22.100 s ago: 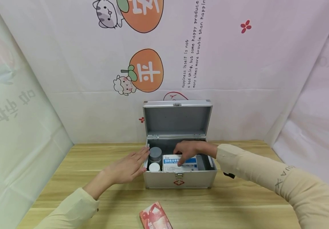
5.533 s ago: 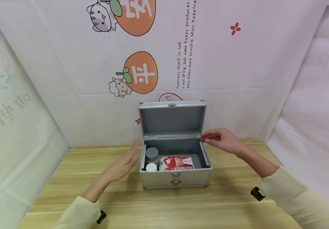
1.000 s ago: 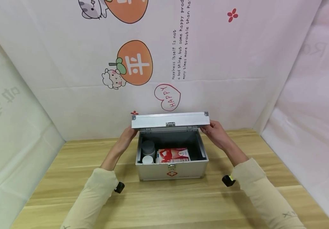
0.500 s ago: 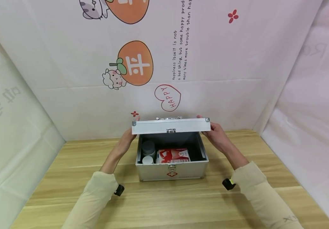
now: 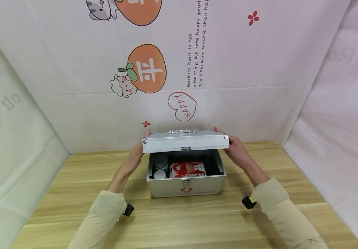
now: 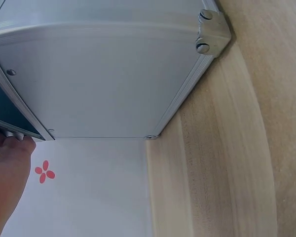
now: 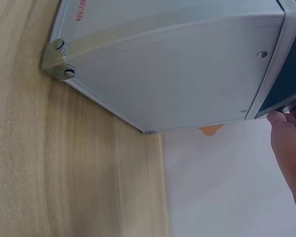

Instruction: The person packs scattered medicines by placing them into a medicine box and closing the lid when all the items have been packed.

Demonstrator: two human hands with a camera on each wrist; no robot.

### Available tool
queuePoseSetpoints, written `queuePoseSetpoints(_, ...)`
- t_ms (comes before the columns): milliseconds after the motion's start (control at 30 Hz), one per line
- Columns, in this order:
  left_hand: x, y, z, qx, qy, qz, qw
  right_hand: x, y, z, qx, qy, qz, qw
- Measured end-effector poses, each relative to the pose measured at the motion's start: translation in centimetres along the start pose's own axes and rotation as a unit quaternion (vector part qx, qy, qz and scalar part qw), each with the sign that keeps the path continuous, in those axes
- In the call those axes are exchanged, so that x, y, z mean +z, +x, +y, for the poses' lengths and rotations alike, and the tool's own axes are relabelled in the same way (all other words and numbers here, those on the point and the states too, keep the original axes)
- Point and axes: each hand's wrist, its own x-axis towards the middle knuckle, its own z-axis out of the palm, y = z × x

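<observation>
A silver first-aid box (image 5: 166, 189) with a red cross below its latch stands on the table. Its lid (image 5: 185, 143) is tilted forward, part way down over the opening, its carry handle (image 5: 183, 131) showing on top. My left hand (image 5: 134, 157) grips the lid's left end and my right hand (image 5: 236, 152) its right end, a fingertip of each showing above the lid. In the wrist views, fingers (image 6: 12, 143) curl at the lid's edge above the box's side walls. Inside lie a red carton (image 5: 188, 169), a grey-capped jar (image 5: 160, 160) and a white-capped bottle (image 5: 160, 174).
The wooden table (image 5: 179, 221) extends in front of and beside the box. A printed white cloth (image 5: 244, 103) hangs close behind it, with more cloth at both sides. A black device (image 5: 249, 202) sits at each wrist.
Over the last second both hands have swung the lid forward and down. Earlier, it stood upright with the hands beside it. The red carton, first on the table, is now inside the box.
</observation>
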Motion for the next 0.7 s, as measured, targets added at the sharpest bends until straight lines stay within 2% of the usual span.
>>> queuePoseSetpoints(333, 0.2, -0.7, -0.5, 0.019, 0.010, -0.008, 0.9997, -0.2, -0.2, 0.7, -0.020, -0.019, -0.022, 0.9994)
queuePoseSetpoints(567, 0.3, -1.0, -0.6, 0.026, 0.025, -0.013, 0.9993, 0.2, -0.3, 0.8, -0.005, -0.007, -0.010, 0.9999)
queuePoseSetpoints(700, 0.4, -1.2, -0.6, 0.033, 0.030, -0.012, 0.9989, 0.3, -0.5, 0.7, 0.004, -0.025, 0.003, 0.9997)
